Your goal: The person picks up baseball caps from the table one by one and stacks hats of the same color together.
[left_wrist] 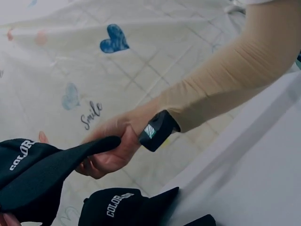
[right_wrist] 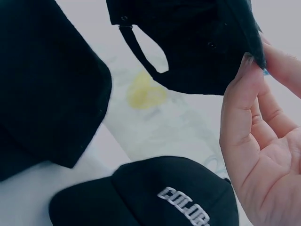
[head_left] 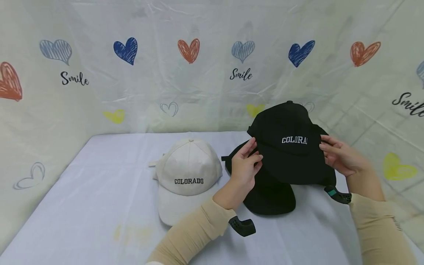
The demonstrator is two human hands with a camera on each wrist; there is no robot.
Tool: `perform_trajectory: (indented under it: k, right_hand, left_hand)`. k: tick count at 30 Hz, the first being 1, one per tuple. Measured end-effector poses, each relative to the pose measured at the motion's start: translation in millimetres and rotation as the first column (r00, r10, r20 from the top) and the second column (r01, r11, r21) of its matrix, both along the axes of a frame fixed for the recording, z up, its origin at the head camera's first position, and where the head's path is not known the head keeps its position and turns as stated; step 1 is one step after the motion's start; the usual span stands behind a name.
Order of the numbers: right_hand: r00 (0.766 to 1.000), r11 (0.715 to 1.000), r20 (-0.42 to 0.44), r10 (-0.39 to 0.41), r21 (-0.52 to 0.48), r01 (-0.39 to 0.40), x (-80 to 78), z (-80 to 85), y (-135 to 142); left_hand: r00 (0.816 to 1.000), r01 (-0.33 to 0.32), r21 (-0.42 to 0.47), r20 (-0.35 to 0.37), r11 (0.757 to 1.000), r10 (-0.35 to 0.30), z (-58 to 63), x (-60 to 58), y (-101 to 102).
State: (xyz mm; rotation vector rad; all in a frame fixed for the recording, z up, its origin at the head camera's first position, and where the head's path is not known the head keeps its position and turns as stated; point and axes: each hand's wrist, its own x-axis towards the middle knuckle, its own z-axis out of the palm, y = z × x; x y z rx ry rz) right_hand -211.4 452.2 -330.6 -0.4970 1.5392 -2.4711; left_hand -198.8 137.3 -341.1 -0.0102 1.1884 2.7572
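Observation:
A black baseball cap (head_left: 285, 121) with white lettering is held up between both hands, brim downward. My left hand (head_left: 243, 167) pinches its left edge between thumb and fingers. At the other side my right hand (head_left: 342, 154) grips the black fabric; the right wrist view shows thumb and finger pinching the edge of a cap (right_wrist: 202, 70) with its back strap opening visible. Whether the dark part at the far right is a second cap, I cannot tell. Below lies another black cap (head_left: 269, 200) on the table, partly covered.
Left of the black caps, a cream cap (head_left: 188, 165) marked COLORADO lies on the white-covered table (head_left: 99, 191), its brim partly behind my left forearm. A pale curtain (head_left: 212, 22) printed with hearts hangs behind and along the sides. Each wrist wears a black device (head_left: 243, 226).

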Motion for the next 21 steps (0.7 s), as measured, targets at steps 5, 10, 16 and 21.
perform_trajectory:
  k: [5,10,16,21]
  right_hand:
    - [0.999,0.999,0.013,0.032,-0.041,-0.031,-8.4,-0.3,-11]
    - [0.998,0.996,0.028,0.059,-0.075,-0.057,-12.6,-1.9,-19]
    - [0.984,0.984,-0.030,0.174,0.032,-0.173,-16.2,-6.9,-18]
    - [0.942,0.941,-0.080,0.326,0.122,-0.315,-19.8,-10.1,-18]
  left_hand:
    - [0.999,-0.009,0.046,0.047,0.999,0.007,-0.9,-2.7,-6]
    - [0.998,-0.008,0.062,0.062,0.998,0.004,-3.7,-2.5,-12]
    - [0.996,-0.027,0.038,0.084,0.999,0.024,-8.5,-3.7,-20]
    - [0.991,-0.063,-0.023,0.114,0.998,0.065,-11.3,-5.2,-29]
